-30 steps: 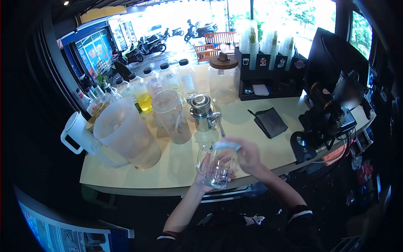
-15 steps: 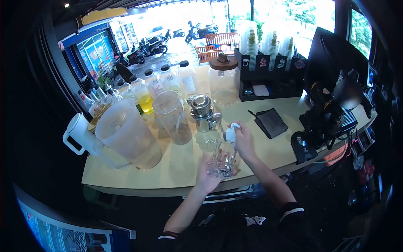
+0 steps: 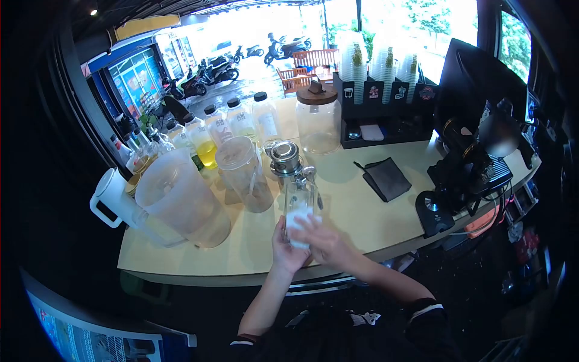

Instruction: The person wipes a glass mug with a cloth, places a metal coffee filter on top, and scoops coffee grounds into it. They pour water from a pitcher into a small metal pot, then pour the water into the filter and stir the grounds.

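A clear glass mug stands upright in my left hand, which is wrapped round its lower part above the counter's front edge. My right hand, slightly blurred, presses a white tissue against the side of the glass facing me. Just beyond the mug is a metal drip filter on a glass holder, with a spoon beside it. A clear lidded pitcher stands to the left of the filter.
Large plastic pitcher and white jug on the left; bottles behind. Wooden-lidded jar at the back, black cup rack beside it. Dark pouch and black machine on the right.
My right hand has moved down and left with the tissue, from beside the mug's rim onto its side. The mug has shifted slightly left and turned more upright.
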Tool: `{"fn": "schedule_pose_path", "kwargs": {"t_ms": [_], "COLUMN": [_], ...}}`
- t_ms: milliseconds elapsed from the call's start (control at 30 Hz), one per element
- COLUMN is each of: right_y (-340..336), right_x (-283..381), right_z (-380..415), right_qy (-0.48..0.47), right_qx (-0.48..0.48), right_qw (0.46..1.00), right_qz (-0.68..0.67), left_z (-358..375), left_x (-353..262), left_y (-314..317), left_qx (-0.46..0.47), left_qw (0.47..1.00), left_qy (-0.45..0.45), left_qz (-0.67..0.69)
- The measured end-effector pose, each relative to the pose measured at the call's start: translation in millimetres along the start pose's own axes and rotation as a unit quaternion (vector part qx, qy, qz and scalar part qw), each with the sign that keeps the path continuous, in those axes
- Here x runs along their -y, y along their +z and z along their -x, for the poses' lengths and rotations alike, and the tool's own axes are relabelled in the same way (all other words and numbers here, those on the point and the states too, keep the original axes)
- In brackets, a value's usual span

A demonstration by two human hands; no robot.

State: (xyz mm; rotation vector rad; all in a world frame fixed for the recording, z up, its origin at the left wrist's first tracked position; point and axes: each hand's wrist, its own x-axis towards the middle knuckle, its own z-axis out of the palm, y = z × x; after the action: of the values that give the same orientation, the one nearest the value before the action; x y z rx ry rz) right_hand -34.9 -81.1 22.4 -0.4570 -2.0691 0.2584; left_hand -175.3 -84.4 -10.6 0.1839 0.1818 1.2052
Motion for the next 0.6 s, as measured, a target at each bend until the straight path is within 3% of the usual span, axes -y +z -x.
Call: {"fn": "schedule_pose_path", "kwargs": {"t_ms": [33, 100, 133, 167, 200, 233, 333, 400, 433, 500, 533, 567, 600], "right_y": [-3, -19, -30, -34, -37, -37, -31, -33, -33, -28, -25, -22, -19], "right_x": [1, 0, -3, -15, -28, -33, -29, -15, -17, -22, -24, -25, -25], "right_z": [2, 9, 9, 2, -6, -13, -37, -44, -45, -44, -43, -43, -44], "right_qy": [0.000, 0.092, 0.178, 0.212, 0.244, 0.245, 0.187, 0.226, 0.226, 0.175, 0.174, 0.157, 0.141], "right_qx": [-0.001, 0.053, 0.008, -0.100, -0.208, -0.209, -0.208, -0.120, -0.120, -0.141, -0.140, -0.132, -0.122], "right_qw": [1.000, 0.979, 0.972, 0.953, 0.920, 0.919, 0.941, 0.952, 0.952, 0.974, 0.974, 0.979, 0.982], "right_qz": [0.001, -0.172, -0.155, -0.193, -0.227, -0.226, -0.192, -0.169, -0.169, -0.022, -0.022, -0.002, 0.018], "left_z": [1, 3, 3, 3, 4, 4, -3, -6, -8, -3, 2, 5, 2], "left_x": [-1, -3, -4, -3, -1, 2, 12, 13, 9, 4, 2, 1, -1], "left_y": [-4, -10, -16, -21, -17, -15, -17, -23, -26, -18, -1, 9, 6], "left_qx": [0.000, -0.012, 0.053, 0.051, 0.072, 0.092, 0.112, 0.120, 0.077, 0.030, 0.028, 0.026, -0.010], "left_qw": [1.000, 0.999, 0.994, 0.994, 0.982, 0.965, 0.937, 0.912, 0.939, 0.959, 0.984, 0.976, 0.921], "left_qy": [-0.001, -0.024, -0.054, -0.054, -0.112, -0.171, -0.232, -0.267, -0.248, -0.228, -0.174, -0.114, -0.098], "left_qz": [-0.001, -0.043, 0.082, 0.083, 0.130, 0.177, 0.237, 0.287, 0.226, 0.164, -0.009, -0.183, -0.378]}}
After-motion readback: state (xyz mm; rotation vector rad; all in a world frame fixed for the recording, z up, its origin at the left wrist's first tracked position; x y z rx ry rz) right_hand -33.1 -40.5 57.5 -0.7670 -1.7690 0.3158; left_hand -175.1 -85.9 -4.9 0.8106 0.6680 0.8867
